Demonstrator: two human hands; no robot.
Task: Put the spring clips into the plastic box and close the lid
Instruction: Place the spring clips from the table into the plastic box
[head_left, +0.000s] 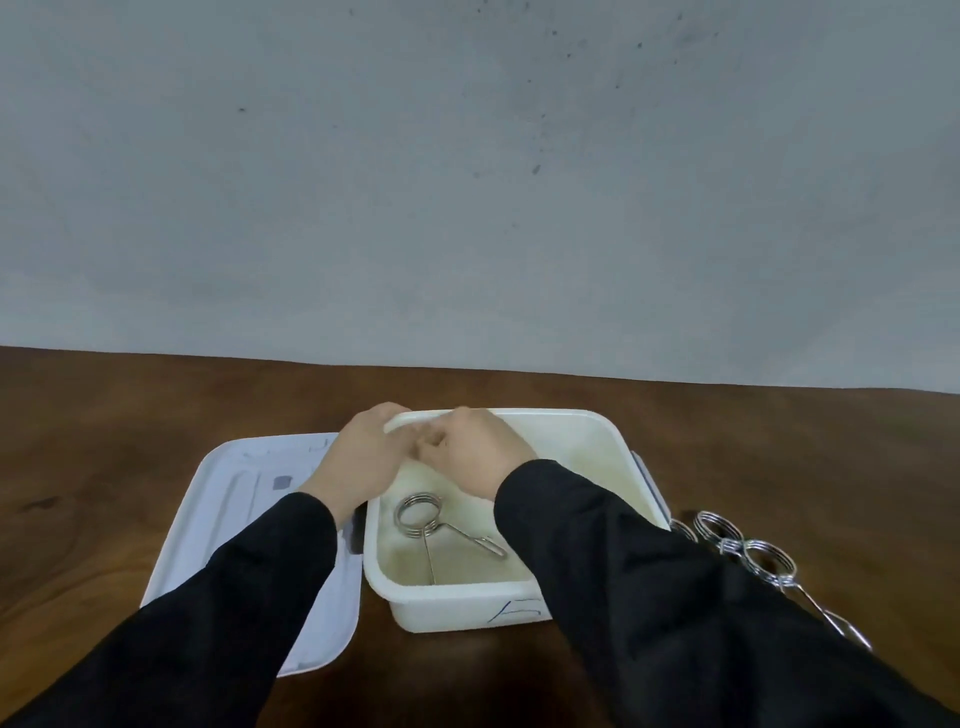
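The white plastic box (592, 431) stands open on the table, with one metal spring clip (422, 515) lying on its floor near the front left. Its white lid (244, 499) lies flat on the table to the left of the box. My left hand (358, 462) grips the box's rim at the far left corner. My right hand (472, 452) hangs just inside that same corner, fingers curled downward and touching the left hand; whatever lies under its fingers is hidden. More spring clips (763, 561) lie on the table right of the box, partly behind my right sleeve.
The dark wooden table (104, 441) runs back to a grey wall (467, 182). My black sleeves cross the front of the table and cover the box's front right corner.
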